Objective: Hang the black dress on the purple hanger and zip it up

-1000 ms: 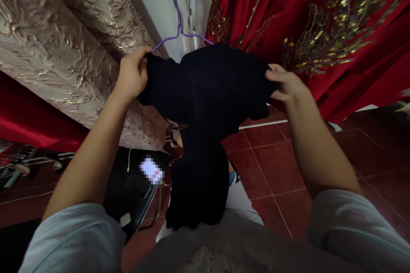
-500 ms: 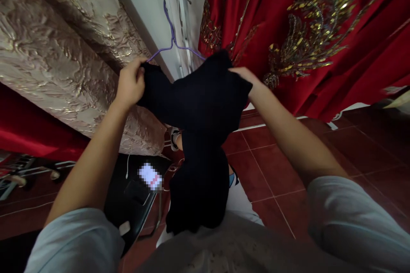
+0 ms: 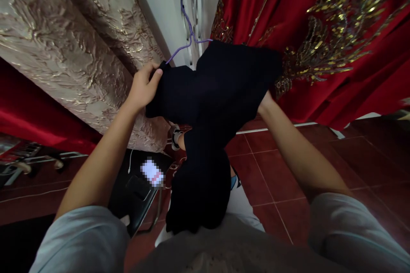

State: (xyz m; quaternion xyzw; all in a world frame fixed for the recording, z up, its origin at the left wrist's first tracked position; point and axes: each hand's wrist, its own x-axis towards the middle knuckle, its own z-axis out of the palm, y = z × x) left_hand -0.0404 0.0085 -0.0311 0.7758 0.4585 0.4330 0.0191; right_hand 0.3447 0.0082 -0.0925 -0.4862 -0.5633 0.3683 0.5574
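A black garment (image 3: 221,85) hangs in front of me, its lower part draped over my lap. Out of its top rises a purple clothes hanger (image 3: 191,34), the bar of which is covered by the cloth. My left hand (image 3: 145,85) is closed on the garment's upper left corner, beside the hanger's left arm, thumb on top. At the right side, my right hand (image 3: 265,103) is up under the cloth; its fingers are hidden, so their grip does not show.
Pale textured drapery (image 3: 77,51) hangs on the left, and red cloth with gold sequins (image 3: 323,42) on the right. Low on the left, a black bench (image 3: 123,196) carries a lit phone (image 3: 153,172) and a dark phone (image 3: 141,187). Red tiles (image 3: 272,170) cover the floor.
The garment's right side has spread outward and now lies over my right hand, which was at its edge with the fingers partly visible. In the view, hanger and left hand have shifted right.
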